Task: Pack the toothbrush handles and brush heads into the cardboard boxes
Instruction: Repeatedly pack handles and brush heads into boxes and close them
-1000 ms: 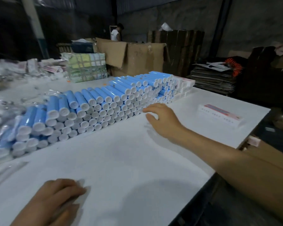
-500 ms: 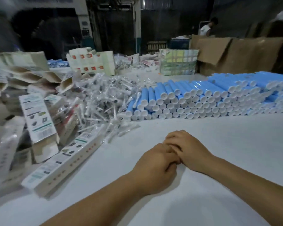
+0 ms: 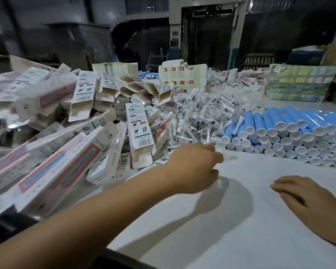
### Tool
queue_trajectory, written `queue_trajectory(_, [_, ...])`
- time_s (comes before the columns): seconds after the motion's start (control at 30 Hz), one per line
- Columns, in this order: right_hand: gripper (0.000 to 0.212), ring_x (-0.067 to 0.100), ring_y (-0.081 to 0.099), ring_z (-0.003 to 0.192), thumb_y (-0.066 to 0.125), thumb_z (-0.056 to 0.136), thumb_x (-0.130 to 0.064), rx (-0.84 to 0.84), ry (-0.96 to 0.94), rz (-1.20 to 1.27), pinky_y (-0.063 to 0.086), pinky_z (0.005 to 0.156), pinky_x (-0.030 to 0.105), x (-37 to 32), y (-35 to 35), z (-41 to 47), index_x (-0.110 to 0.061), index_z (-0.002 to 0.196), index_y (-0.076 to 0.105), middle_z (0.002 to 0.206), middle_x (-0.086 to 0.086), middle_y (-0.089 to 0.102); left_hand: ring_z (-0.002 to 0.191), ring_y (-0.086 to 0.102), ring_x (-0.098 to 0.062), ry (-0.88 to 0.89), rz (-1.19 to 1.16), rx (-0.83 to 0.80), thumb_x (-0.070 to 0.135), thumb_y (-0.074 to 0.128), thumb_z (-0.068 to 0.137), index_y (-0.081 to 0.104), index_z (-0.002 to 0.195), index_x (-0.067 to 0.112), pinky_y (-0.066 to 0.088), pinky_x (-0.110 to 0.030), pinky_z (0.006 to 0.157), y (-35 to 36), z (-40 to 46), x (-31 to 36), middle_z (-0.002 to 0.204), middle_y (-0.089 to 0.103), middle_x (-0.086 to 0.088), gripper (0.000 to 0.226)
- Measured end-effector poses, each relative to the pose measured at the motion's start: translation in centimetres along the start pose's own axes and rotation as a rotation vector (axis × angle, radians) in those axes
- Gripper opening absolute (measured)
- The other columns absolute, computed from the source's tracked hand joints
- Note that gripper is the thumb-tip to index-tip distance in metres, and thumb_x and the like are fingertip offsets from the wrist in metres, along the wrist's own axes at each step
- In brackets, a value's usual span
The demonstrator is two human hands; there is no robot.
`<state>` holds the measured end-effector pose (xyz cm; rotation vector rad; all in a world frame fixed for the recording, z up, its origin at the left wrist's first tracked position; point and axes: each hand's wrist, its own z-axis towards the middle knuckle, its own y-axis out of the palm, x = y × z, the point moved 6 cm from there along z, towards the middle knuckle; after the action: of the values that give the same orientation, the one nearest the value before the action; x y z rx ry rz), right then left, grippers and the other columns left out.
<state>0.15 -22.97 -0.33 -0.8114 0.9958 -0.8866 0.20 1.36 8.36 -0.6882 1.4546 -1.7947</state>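
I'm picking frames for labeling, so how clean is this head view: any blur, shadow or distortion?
Head view: motion blur smears the cardboard boxes at far left and the left hand near the brush heads; the blue handles read sharper; the left arm casts a soft shadow on the white table; wide-angle bending at the edges; dim background.

2 bare forearms show in the head view, neither with a sleeve reaching the wrist or the visible part of the arm. The left hand [image 3: 194,167] wears no glove, ring, watch or band that can be made out; its edges are blurred. The right hand [image 3: 306,199] is likewise ungloved, with no ring or wristband visible. Both arms are slim. Fingernails are too blurred to describe, and no marks or tattoos show.
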Motion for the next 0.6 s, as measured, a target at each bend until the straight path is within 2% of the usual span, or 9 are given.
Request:
queue_trajectory(0.07, [0.028,0.015,0.052,0.099,0.064,0.084,-0.002,0.004,-0.011,-0.002,0.040,0.084,0.033,-0.1,0.1,0.0,-0.026,0.096,0.073,0.099,-0.019,0.057,0.122,0.045,-0.024,-0.126,0.191,-0.051,0.051,0.042,0.094,0.048,0.132,0.020,0.039,-0.042,0.102,0.0,-1.6,-3.5,0.129,0.053,-0.002,0.050])
queue_trajectory(0.13, [0.029,0.015,0.053,0.098,0.065,0.083,-0.002,0.008,-0.014,-0.009,0.041,0.083,0.034,-0.2,0.2,0.0,-0.027,0.096,0.072,0.099,-0.020,0.057,0.134,0.033,-0.028,-0.235,0.309,-0.183,0.069,0.034,0.089,0.041,0.137,0.016,0.018,-0.049,0.115,1.2,-2.8,-6.0,0.138,0.048,-0.007,0.072])
queue_trajectory(0.2, [0.030,0.015,0.053,0.098,0.065,0.083,-0.002,0.012,-0.007,-0.003,0.041,0.084,0.034,-0.3,0.1,0.0,-0.028,0.096,0.072,0.100,-0.020,0.057,0.144,0.013,-0.032,-0.288,0.399,-0.280,0.076,0.027,0.084,0.028,0.146,0.012,-0.005,-0.055,0.116,2.6,-3.5,-7.1,0.149,0.037,-0.012,0.089])
queue_trajectory(0.3, [0.031,0.013,0.052,0.099,0.064,0.084,-0.003,0.001,0.000,0.015,0.040,0.085,0.034,-0.4,-0.1,-0.1,-0.030,0.097,0.071,0.101,-0.021,0.057,0.146,-0.004,-0.036,-0.328,0.442,-0.324,0.073,0.026,0.088,0.017,0.151,0.013,-0.021,-0.059,0.108,4.0,-3.5,-7.3,0.153,0.031,-0.013,0.087])
queue_trajectory(0.4, [0.029,0.012,0.050,0.101,0.063,0.085,-0.003,-0.014,0.003,0.020,0.037,0.086,0.031,-0.6,-0.1,-0.2,-0.028,0.098,0.071,0.101,-0.021,0.057,0.146,0.004,-0.035,-0.363,0.382,-0.280,0.070,0.033,0.089,0.029,0.146,0.016,-0.020,-0.058,0.108,3.9,-3.4,-7.4,0.148,0.039,-0.013,0.078])
queue_trajectory(0.43, [0.028,0.011,0.050,0.101,0.062,0.086,-0.003,-0.014,0.007,0.021,0.036,0.086,0.030,-0.6,-0.2,-0.3,-0.026,0.098,0.072,0.101,-0.021,0.057,0.145,0.010,-0.035,-0.371,0.363,-0.256,0.070,0.036,0.087,0.031,0.144,0.016,-0.015,-0.057,0.111,3.8,-3.3,-7.4,0.146,0.041,-0.013,0.079])
queue_trajectory(0.5, [0.026,0.011,0.050,0.102,0.062,0.087,-0.003,-0.013,0.011,0.022,0.035,0.086,0.028,-0.7,-0.4,-0.3,-0.024,0.099,0.072,0.100,-0.022,0.056,0.140,0.021,-0.034,-0.387,0.316,-0.208,0.070,0.042,0.086,0.023,0.147,0.013,0.003,-0.053,0.114,3.5,-3.3,-7.4,0.141,0.047,-0.012,0.085])
queue_trajectory(0.57, [0.024,0.008,0.049,0.101,0.061,0.088,-0.005,-0.018,0.009,0.016,0.033,0.085,0.025,-0.9,-0.5,-0.4,-0.023,0.100,0.072,0.099,-0.025,0.054,0.135,0.026,-0.031,-0.406,0.269,-0.140,0.069,0.046,0.084,0.017,0.149,0.013,0.019,-0.048,0.109,2.7,-3.1,-7.4,0.133,0.053,-0.009,0.090])
queue_trajectory(0.6, [0.024,0.006,0.047,0.101,0.061,0.089,-0.007,-0.022,0.008,0.014,0.032,0.084,0.022,-1.0,-0.6,-0.3,-0.023,0.101,0.072,0.099,-0.026,0.052,0.131,0.029,-0.030,-0.414,0.257,-0.101,0.069,0.048,0.083,0.020,0.147,0.014,0.022,-0.046,0.105,2.1,-2.9,-7.4,0.128,0.056,-0.006,0.088])
